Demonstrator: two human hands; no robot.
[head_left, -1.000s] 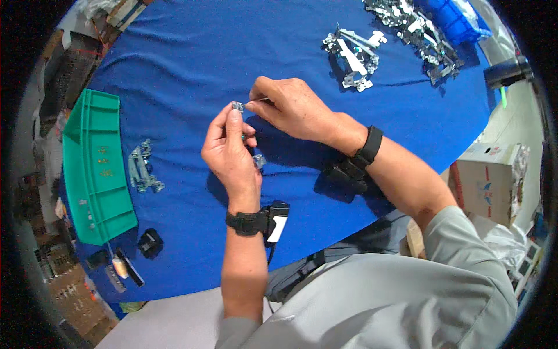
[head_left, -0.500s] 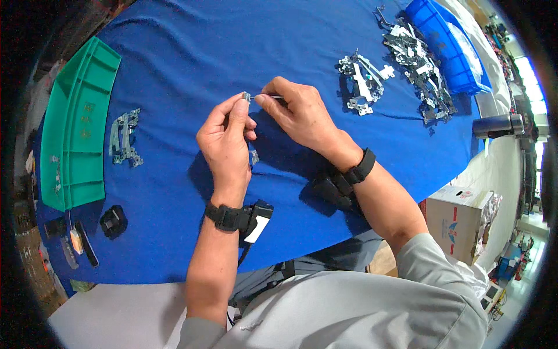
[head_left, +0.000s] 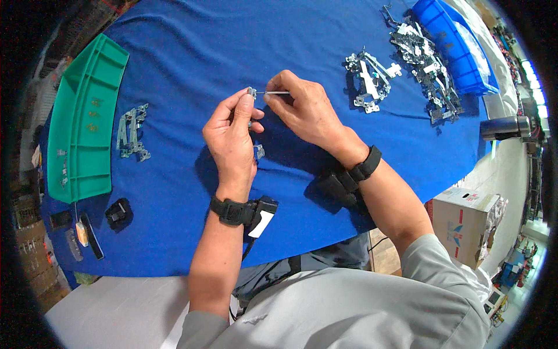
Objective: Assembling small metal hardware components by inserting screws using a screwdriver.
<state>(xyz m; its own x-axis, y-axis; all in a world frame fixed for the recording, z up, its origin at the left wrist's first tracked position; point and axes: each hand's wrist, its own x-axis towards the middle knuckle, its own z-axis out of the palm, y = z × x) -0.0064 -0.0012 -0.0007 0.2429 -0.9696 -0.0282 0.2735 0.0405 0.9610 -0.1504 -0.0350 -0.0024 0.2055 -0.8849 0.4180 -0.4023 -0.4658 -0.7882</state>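
Student: Which objects do the hands hold?

Operator: From my distant station I see the left hand [head_left: 231, 136] pinching a small, bright silver metal piece [head_left: 251, 92] between thumb and forefinger, raised above the blue cloth tabletop [head_left: 180, 75]. The right hand [head_left: 308, 107] is narrowed on a slender, straight silver metal rod [head_left: 278, 92], which points at that piece.

Student: Do rod and piece touch?

Operator: I cannot tell; the rod's tip ends at or just beside the piece, too fine to resolve.

Student: What could go wrong from here?

Operator: I judge slipping the likeliest fault. The piece offers little surface to grip, so a sideways push could twist it from the pinch. A rod held off line could skid past and press on the left thumb. A second silver metal part [head_left: 258, 152] shows beside the left palm; if only loosely held, which I cannot confirm, it could fall as the wrist turns.

Student: Would a dropped part be easily found?

Operator: Perhaps not near the flat silver metal linkage [head_left: 133, 135] beside the long green plastic tray [head_left: 72, 134], where similar colour could hide it.
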